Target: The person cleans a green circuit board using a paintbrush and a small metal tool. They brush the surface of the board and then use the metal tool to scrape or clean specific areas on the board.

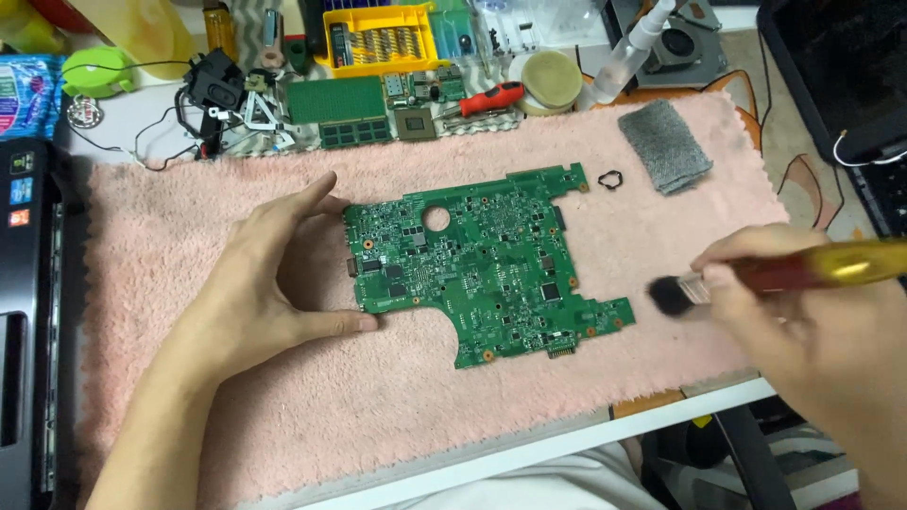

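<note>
Your left hand (pixel 260 283) lies on the pink towel (pixel 189 397) w/ its grip released: fingers spread flat, index tip and thumb tip touching the left edge of the green circuit board (pixel 482 274), bracketing it top & bottom, nothing grasped. The board lies flat near the middle of the towel, component side up, long axis running left-right and tilted a bit, so its right end sits lower in view than its left. A round hole shows in the board's upper middle; a tab juts up at the top right corner, and a small connector sticks out of the bottom edge. Your right hand (pixel 803 312) has its grip clenched on a brush (pixel 756 279): amber-red handle pointing out to the right, dark bristles pointing left toward the board's lower right corner, near it but not touching. Just past the board's top right tab lies a small black ring (pixel 610 178), and beyond that a grey cloth (pixel 664 144), both on the towel. Along the table's far edge: yellow bit case (pixel 378 40), red-handled screwdriver (pixel 487 99), memory sticks (pixel 351 132), a square chip (pixel 415 124), spray bottle (pixel 628 52). A dark laptop body (pixel 28 312) sits at the left, beside the towel.
</note>
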